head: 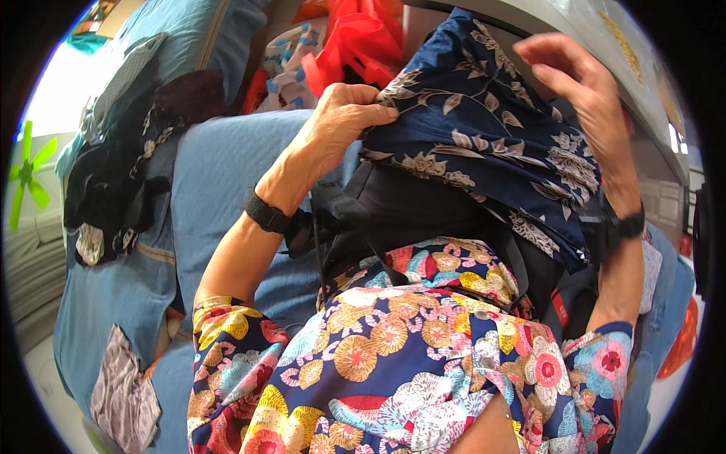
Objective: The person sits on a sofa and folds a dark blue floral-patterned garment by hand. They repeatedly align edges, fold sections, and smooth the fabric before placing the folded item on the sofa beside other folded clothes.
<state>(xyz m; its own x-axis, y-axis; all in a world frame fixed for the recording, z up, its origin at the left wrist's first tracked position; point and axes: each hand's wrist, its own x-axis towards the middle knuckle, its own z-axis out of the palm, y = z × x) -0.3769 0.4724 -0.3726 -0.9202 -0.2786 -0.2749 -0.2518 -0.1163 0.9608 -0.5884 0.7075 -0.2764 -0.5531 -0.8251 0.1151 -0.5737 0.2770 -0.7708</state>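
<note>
A dark blue cloth with pale flowers and leaves is spread over my lap and black trousers. My left hand pinches the left edge of this cloth between thumb and fingers. My right hand is raised beside the cloth's upper right edge, thumb and fingers apart, with nothing seen between them. Black bands circle both wrists, and dark straps hang near them. The cloth is gathered in folds toward its lower right corner.
Blue fabric cushions lie to the left, with a dark heap of clothes on them. A crumpled patterned cloth lies lower left. A red bag stands beyond the cushion. A grey-white surface borders the upper right.
</note>
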